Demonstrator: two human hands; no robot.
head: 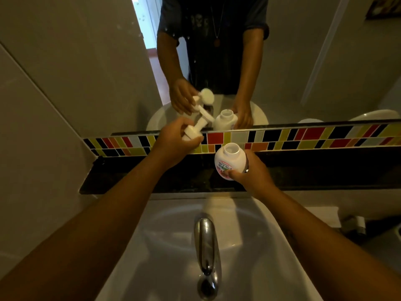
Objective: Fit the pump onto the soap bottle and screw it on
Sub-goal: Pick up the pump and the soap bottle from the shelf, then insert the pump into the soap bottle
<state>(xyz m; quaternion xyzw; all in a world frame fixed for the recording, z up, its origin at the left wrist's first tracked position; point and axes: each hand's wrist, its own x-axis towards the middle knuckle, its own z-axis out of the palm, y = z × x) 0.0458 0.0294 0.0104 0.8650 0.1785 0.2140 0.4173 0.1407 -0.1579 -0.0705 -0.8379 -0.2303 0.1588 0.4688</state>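
Left hand [173, 141] grasps white plastic pump [192, 130], tilted, apart from open white soap bottle [229, 162] clasped upright by right hand [252, 174].

The white pump [192, 129] is held in the left hand [173, 141], lifted and tilted, its dip tube pointing toward the mirror [303, 61]. The soap bottle [230, 162] is gripped upright by the right hand [253, 172] on the dark surface [130, 179], its mouth uncovered. The pump and bottle are apart. Below, a chrome tap [207, 246] is seen over the white sink [271, 246].
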